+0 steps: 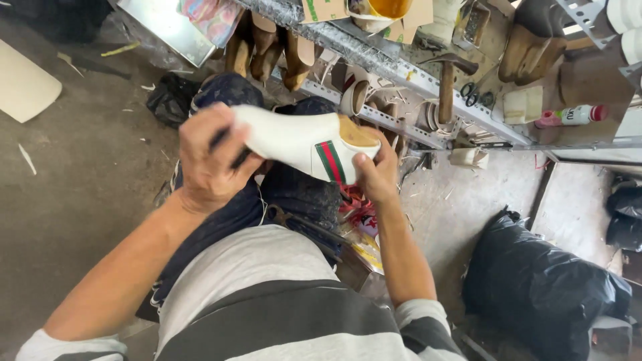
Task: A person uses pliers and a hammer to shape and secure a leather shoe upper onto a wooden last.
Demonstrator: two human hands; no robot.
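A white shoe upper [294,137] with a green and red stripe sits on a wooden last, held above my lap. My left hand [210,160] is closed around its toe end, and a dark tool handle shows between the fingers. My right hand [378,175] grips the heel end from below, where the tan top of the last [356,132] shows. My knees in dark jeans [301,194] lie under the shoe.
A metal rack [374,57] ahead holds wooden lasts, a hammer [447,80], scissors, a pink bottle [572,115] and cardboard pieces. A full black plastic bag [542,287] stands on the floor at right. A smaller black bag [170,97] lies at left on the concrete floor.
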